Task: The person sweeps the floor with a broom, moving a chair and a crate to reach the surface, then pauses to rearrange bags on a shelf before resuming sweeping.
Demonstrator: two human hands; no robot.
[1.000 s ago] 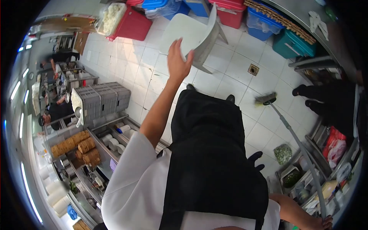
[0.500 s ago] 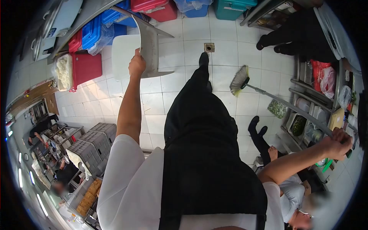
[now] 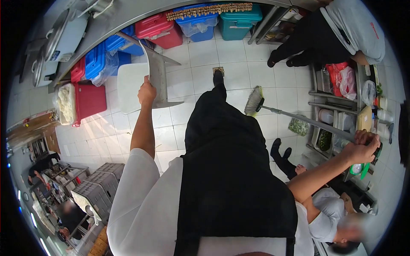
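Note:
My left hand (image 3: 146, 91) grips the edge of a grey metal dustpan (image 3: 159, 79) held above the white tiled floor (image 3: 239, 55). A white board (image 3: 129, 83) lies on the floor just beyond it. My right hand (image 3: 362, 147) is closed around the end of a grey broom handle (image 3: 307, 122). The broom head (image 3: 254, 101) rests on the tiles ahead of me, right of my black apron (image 3: 230, 170). My foot (image 3: 218, 79) steps forward by a floor drain.
Red, blue and teal plastic bins (image 3: 200, 23) line the floor under a steel counter (image 3: 106, 19). A person in grey (image 3: 354, 25) stands at the shelves upper right. Another person (image 3: 333, 213) crouches lower right. Grey crates (image 3: 100, 185) stand lower left.
The view has swung further: bins and counter now lie along the top. The dustpan in my left hand came slightly nearer. The broom head shifted left, closer to my apron.

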